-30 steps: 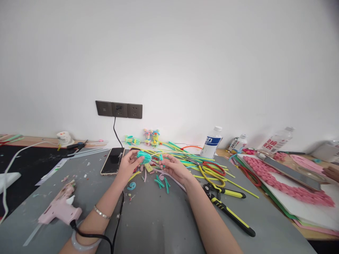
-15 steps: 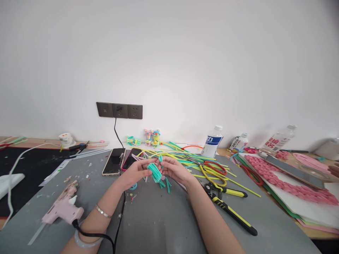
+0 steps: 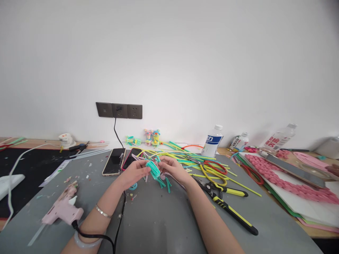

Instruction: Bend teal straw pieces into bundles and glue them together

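Left hand [image 3: 135, 172] closed in a pinch, thumb and fingers on the ribbed turquoise bundle [image 3: 153, 170], gripping it by its left side. Right hand [image 3: 173, 170] also nearly closed, fingertips on a small turquoise piece [image 3: 158, 159]; exact grip there is partly hidden by its own fingers. Relation that matters, I'd say: bundle sits in the gap between the two hands, left hand on it, right hand just beside it. Ribs, taken as its long axis, slant from upper left down to lower right, so they run across the gap, not straight along either forearm. Small piece is just above and to the right of the bundle's top end; can't tell if they touch. Bundle is held up over the worktop [image 3: 153, 225], with turquoise offcuts [image 3: 168, 185] showing just below it, nearer the right hand. Blue coil [image 3: 134, 186] lies below the left hand. Further out: pink glue gun [image 3: 63, 211] left of the left forearm, yellow-black pliers [image 3: 235, 216] right of the right forearm. Past the hands: two phones [image 3: 113, 162] on the left, loose fuzzy stems [image 3: 182, 155] straight ahead and right, white-capped bottle [image 3: 212, 141] behind, small fuzzy figures [image 3: 152, 137] against the wall
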The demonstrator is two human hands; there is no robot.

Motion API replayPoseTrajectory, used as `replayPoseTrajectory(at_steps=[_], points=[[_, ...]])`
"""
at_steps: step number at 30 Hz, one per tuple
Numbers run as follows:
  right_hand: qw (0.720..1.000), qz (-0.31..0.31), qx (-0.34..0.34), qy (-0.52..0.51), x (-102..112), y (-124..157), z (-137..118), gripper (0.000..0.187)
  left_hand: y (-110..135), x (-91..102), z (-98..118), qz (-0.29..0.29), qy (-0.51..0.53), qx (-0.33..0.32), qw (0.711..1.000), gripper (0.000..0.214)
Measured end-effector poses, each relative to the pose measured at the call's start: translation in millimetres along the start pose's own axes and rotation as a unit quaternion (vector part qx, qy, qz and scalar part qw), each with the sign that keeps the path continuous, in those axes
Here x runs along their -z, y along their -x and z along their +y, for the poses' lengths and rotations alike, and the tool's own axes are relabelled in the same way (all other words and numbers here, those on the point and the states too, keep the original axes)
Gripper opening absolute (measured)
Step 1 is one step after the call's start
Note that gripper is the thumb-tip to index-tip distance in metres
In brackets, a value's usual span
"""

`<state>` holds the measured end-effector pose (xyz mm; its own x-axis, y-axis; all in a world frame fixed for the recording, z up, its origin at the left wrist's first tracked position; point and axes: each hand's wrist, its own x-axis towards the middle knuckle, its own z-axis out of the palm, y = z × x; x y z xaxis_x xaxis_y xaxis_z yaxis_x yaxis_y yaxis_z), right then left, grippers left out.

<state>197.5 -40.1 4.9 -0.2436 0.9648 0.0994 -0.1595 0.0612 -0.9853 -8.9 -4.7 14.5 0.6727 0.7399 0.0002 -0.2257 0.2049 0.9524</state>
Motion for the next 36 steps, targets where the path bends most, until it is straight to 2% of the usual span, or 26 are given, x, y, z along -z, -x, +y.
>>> replayPoseTrajectory(at_steps=[6,9,13,19,30,36], points=[[0.994,0.105,0.007,0.032,8,-2,0,0.036,0,-0.5,1,0.004,-0.015,-0.001,1.000,0.037],[0.989,0.133,0.005,0.067,15,-4,3,0.033,-1,0.0,1,0.013,-0.011,-0.004,1.000,0.037],[0.989,0.119,0.012,0.085,18,-3,2,0.033,0,-0.3,2,0.002,-0.003,-0.005,1.000,0.041],[0.999,0.051,-0.002,0.011,10,-1,-4,0.032,2,-2.3,4,-0.010,0.007,-0.008,1.000,0.047],[0.998,0.049,-0.001,-0.033,10,-1,-1,0.034,1,-0.9,2,-0.019,0.029,-0.008,0.999,0.047],[0.992,0.087,-0.003,-0.088,13,-5,6,0.036,1,0.5,2,-0.014,0.019,-0.003,1.000,0.052]])
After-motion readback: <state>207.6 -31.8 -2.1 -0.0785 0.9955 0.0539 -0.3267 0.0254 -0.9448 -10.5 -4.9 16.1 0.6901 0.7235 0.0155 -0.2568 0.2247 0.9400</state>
